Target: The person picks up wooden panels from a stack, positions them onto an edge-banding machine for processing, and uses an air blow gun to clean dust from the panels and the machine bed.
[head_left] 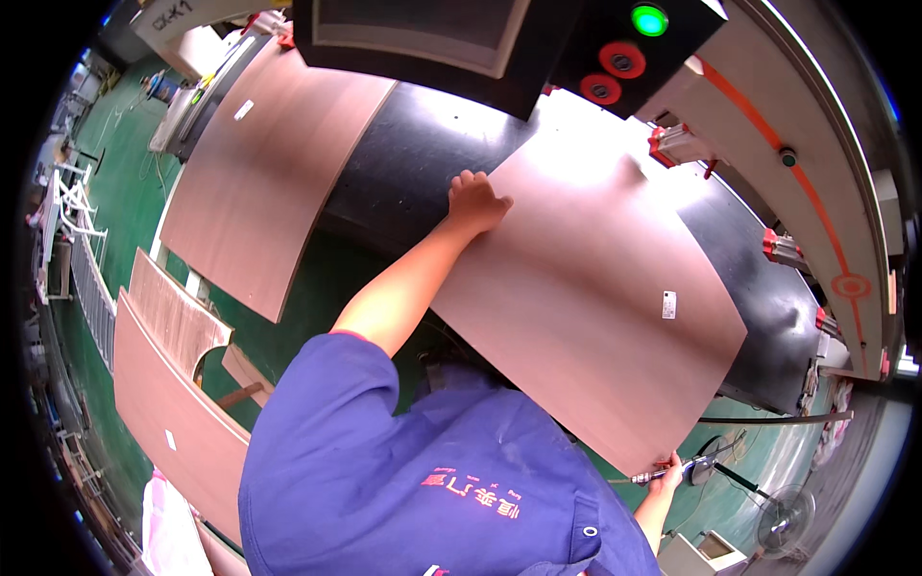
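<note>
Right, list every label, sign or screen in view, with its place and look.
Small white rectangular sticker: on the large brown wooden panel, towards its right edge.
White sticker: on the second brown panel, upper left.
Grey screen-like panel: in the black machine housing, top centre.
Green round lamp: top right.

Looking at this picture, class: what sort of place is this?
Probably a wood-panel workshop: brown boards lie on a black machine bed, a control box carries red and green buttons, and the floor is painted green.
</note>
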Demonstrator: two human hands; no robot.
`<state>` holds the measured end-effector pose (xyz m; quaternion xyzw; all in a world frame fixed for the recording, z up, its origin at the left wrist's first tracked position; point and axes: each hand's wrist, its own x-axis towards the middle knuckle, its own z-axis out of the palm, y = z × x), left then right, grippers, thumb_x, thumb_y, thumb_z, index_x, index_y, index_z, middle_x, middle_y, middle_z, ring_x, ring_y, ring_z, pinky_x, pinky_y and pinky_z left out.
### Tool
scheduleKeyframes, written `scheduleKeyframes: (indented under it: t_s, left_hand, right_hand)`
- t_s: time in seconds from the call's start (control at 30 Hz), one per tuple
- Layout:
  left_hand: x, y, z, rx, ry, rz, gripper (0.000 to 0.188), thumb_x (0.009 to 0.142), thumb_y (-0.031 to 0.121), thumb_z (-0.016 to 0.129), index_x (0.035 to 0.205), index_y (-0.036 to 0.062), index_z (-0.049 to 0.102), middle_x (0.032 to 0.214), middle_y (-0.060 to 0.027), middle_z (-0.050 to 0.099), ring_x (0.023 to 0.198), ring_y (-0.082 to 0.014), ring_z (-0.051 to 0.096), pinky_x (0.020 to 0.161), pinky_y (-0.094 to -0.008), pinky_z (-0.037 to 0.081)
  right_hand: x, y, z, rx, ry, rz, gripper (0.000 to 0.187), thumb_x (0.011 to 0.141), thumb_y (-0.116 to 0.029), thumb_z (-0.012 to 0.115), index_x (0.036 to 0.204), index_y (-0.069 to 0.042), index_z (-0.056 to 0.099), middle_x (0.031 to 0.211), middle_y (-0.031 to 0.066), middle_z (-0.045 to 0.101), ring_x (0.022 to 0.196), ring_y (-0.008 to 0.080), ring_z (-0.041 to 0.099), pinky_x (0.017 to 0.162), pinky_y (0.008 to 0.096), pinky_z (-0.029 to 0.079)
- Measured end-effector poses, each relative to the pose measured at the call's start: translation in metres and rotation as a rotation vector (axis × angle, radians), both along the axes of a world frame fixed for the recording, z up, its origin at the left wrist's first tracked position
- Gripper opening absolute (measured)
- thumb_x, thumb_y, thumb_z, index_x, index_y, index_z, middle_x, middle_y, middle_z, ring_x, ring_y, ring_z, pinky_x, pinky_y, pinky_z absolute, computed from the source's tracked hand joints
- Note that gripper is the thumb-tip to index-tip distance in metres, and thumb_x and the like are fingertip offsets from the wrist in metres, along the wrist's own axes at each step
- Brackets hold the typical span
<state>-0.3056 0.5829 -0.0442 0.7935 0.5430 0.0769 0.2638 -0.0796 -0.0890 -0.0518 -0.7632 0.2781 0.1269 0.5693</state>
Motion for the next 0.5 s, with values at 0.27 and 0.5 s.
scheduleKeyframes:
  t_s: [0.27,0.5]
  left_hand:
    - [0.124,0.074,-0.009,-0.087,-0.071,0.003,0.065,0.074,0.041,0.061,0.123,-0.0004,0.051,0.132,-0.0189,0.044,0.127,-0.0343,0.036,0.107,-0.042,0.029]
    - [0.182,0.102,-0.017,-0.102,-0.184,0.087,0.062,0.079,0.045,0.059,0.126,0.0048,0.053,0.143,-0.0182,0.037,0.132,-0.0332,0.031,0.11,-0.0411,0.024]
  right_hand:
    - [-0.001,0.008,0.002,-0.016,-0.024,-0.03,0.017,0.081,-0.014,0.065,0.072,-0.006,0.053,0.06,0.0056,0.053,0.051,0.0181,0.051,0.051,0.0318,0.043]
    - [-0.008,0.016,0.009,-0.014,-0.009,-0.122,0.017,0.079,-0.013,0.066,0.073,-0.006,0.052,0.06,0.0038,0.051,0.052,0.0173,0.05,0.051,0.0321,0.042]
